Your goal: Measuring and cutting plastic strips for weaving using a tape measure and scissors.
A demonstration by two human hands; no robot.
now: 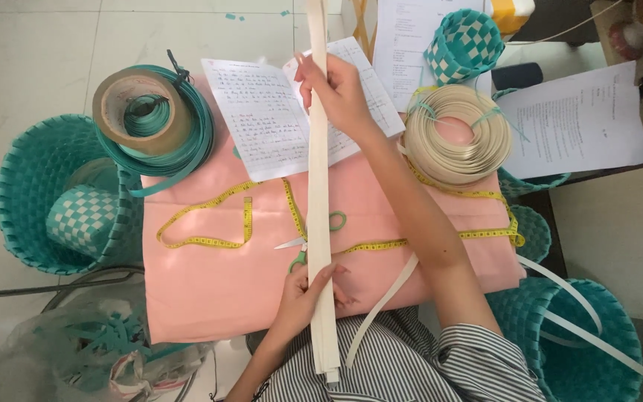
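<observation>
A person's left hand [308, 292] is pinching the lower part of a bundle of cream plastic weaving strips [317, 186], its grip clamped on the stack at lower centre of the frame, just above a striped shirt [411, 368]. The right hand [336, 93], at upper centre, is closing its grip on the same bundle farther up, fingers wrapped around it, so that the strips are running straight up the middle of the frame, from the lap past the top edge. Under the bundle, a pair of green-handled scissors [314, 238] is lying on a pink surface [210, 290], crossed by a yellow measuring tape [217, 223] that is trailing from centre left to the right edge of the surface. An open notebook [269, 119] with handwritten pages is resting behind the right hand. A coil of cream strip [457, 134] is sitting just right of that forearm, and a reel of teal strip [150, 112] is lying at upper left. Teal woven baskets [53, 193] are standing on the floor at left and lower right, and a small teal-and-white checked basket [464, 45] is sitting at upper right beside printed sheets [582, 119].
</observation>
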